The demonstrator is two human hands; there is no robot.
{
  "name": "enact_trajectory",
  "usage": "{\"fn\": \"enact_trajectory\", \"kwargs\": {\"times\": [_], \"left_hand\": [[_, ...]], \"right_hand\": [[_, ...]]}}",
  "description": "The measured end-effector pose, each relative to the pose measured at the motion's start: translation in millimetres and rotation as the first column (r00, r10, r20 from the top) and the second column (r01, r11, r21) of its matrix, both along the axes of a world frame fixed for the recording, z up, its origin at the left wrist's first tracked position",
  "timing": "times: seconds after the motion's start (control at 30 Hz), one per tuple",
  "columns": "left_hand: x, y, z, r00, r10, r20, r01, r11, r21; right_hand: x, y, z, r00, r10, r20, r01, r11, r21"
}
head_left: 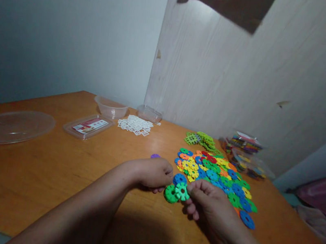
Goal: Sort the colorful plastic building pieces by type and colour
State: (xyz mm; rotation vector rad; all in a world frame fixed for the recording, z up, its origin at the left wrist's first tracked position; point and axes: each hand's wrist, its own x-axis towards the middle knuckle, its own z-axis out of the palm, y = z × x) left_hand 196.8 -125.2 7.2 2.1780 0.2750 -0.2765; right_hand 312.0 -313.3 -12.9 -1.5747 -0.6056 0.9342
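Between the thumb and fingers of my right hand (pixel 206 201) is a light green notched disc (pixel 182 191). It overlaps a darker green notched disc (pixel 170 194), and a blue notched disc (pixel 180 179) shows just behind them. My left hand (pixel 157 174) is closed beside these discs, its fingers curled downward; what they hold, if anything, is hidden. A purple piece (pixel 155 156) peeks out behind my left wrist. Beyond my right hand spreads a pile of notched discs (pixel 213 173) in blue, green, yellow, orange and red.
On the wooden table (pixel 49 174) lie white square frames (pixel 135 124), yellow-green lattice pieces (pixel 200 139), a clear bowl (pixel 111 107), a clear box (pixel 150 113), a labelled lid (pixel 88 126) and a large oval lid (pixel 7 127). Packed containers (pixel 244 145) stand at the back right, near the wall.
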Motion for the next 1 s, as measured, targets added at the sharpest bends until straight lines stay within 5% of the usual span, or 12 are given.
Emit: {"fn": "enact_trajectory", "kwargs": {"times": [0.27, 0.43, 0.53, 0.7, 0.87, 1.0], "left_hand": [[1.7, 1.4, -0.4, 0.999, -0.027, -0.018, 0.027, 0.999, -0.020], [1.2, 0.8, -1.1, 1.000, -0.027, -0.010, 0.027, 0.998, -0.062], [0.2, -0.2, -1.5, 0.999, -0.026, -0.020, 0.025, 0.997, -0.080], [0.2, -2.3, -2.6, 0.999, -0.001, -0.044, -0.003, 0.997, -0.082], [0.9, -2.3, -2.9, 0.999, 0.020, -0.040, -0.025, 0.989, -0.145], [0.4, -2.4, -1.4, 0.999, 0.003, -0.048, -0.010, 0.989, -0.150]], "right_hand": [[-8.9, 9.6, -4.1, 0.997, 0.078, 0.025, -0.077, 0.996, -0.043], [22.2, -2.3, 0.3, 0.969, -0.092, 0.229, 0.090, 0.996, 0.019], [55.0, -14.4, 4.6, 0.777, -0.142, 0.613, 0.211, 0.977, -0.041], [78.2, -24.6, 5.6, 0.437, 0.187, 0.880, 0.221, 0.926, -0.307], [64.1, -18.0, 2.3, 0.284, 0.327, 0.901, 0.322, 0.853, -0.411], [62.8, -13.2, 1.2, 0.245, 0.374, 0.895, 0.402, 0.800, -0.444]]}}
